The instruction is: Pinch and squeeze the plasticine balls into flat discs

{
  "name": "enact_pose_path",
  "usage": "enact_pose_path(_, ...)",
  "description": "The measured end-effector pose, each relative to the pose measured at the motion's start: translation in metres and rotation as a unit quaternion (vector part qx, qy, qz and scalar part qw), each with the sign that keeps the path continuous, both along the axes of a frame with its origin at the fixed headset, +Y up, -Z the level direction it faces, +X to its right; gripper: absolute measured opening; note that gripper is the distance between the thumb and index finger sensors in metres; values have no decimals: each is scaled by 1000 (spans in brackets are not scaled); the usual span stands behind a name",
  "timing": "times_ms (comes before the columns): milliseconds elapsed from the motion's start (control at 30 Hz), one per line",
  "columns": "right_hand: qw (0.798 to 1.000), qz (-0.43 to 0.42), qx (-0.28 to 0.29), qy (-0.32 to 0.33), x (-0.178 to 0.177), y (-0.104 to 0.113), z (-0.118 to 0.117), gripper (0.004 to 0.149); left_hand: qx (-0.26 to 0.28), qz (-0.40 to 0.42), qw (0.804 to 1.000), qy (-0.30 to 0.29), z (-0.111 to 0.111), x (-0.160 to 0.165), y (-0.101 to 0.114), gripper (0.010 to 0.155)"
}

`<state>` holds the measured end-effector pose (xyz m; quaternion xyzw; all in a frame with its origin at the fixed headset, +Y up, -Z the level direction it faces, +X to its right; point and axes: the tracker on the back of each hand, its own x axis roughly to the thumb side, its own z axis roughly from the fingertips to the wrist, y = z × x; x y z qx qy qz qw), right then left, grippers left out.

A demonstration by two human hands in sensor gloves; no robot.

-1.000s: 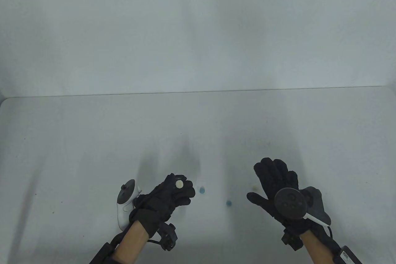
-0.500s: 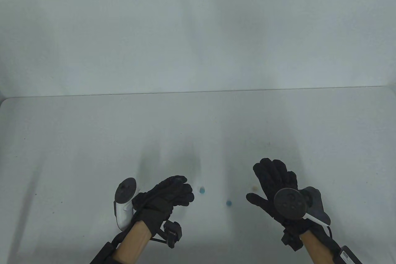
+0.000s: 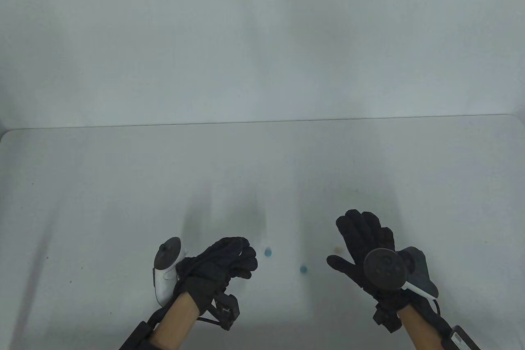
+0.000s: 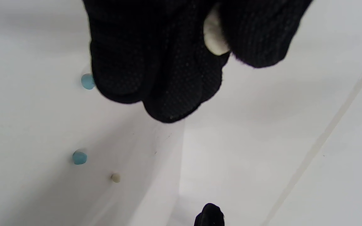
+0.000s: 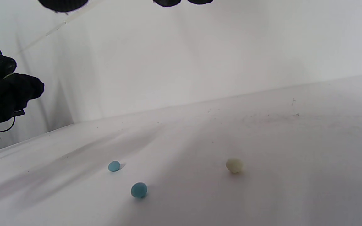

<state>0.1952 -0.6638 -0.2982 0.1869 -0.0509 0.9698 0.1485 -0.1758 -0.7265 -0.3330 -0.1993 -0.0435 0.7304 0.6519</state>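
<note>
Plain white matte table with rounded far corners; scattered dark specks, faint smudges. Pale blank white wall rises directly behind its far edge. Soft diffuse light; grey shadow streaks beyond both hands.

Black knitted gloves with dotted grip are worn on the left hand and right hand. A white-bodied tracker is strapped at the left hand's 9 o'clock side, a dark one on the right. Bare forearms and black cables are seen below.
</note>
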Motion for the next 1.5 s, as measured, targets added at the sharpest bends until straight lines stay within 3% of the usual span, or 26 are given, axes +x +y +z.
enact_pose_path(200,1000,-1,3,0,0,0,0,82,38,-42,998,2,0,1,8,43)
enact_pose_path(333,1000,-2,3,1,0,0,0,82,-2,-21,1000,11,1,-1,0,44)
enact_pose_path(400,1000,-3,7,0,0,1,0,82,-22,17,1000,2,2,-1,-4,52)
enact_pose_path(433,1000,-4,7,1,1,1,0,82,-19,29,999,-3,2,0,-5,71)
enact_pose_path(567,1000,-5,6,1,1,1,0,82,-9,44,999,-1,1,-1,-6,82)
enact_pose_path(800,1000,-6,8,2,1,1,0,82,-19,-12,999,34,0,-7,-7,47)
enact_pose_path(1100,1000,-6,6,6,0,0,0,82,-2,-35,998,59,1,-11,-4,41)
enact_pose_path(1133,1000,-5,7,6,0,0,0,82,-2,-29,998,57,2,-11,-4,45)
enact_pose_path(1200,1000,-7,10,6,0,1,1,82,-4,19,1000,6,1,-9,-8,82)
enact_pose_path(1267,1000,-8,8,7,0,1,1,82,-19,53,998,0,1,-7,-11,90)
enact_pose_path(1400,1000,-7,9,6,0,1,1,82,-17,28,999,7,0,-7,-13,82)
enact_pose_path(1500,1000,-7,6,7,0,0,1,82,-30,11,999,25,0,-9,-13,54)
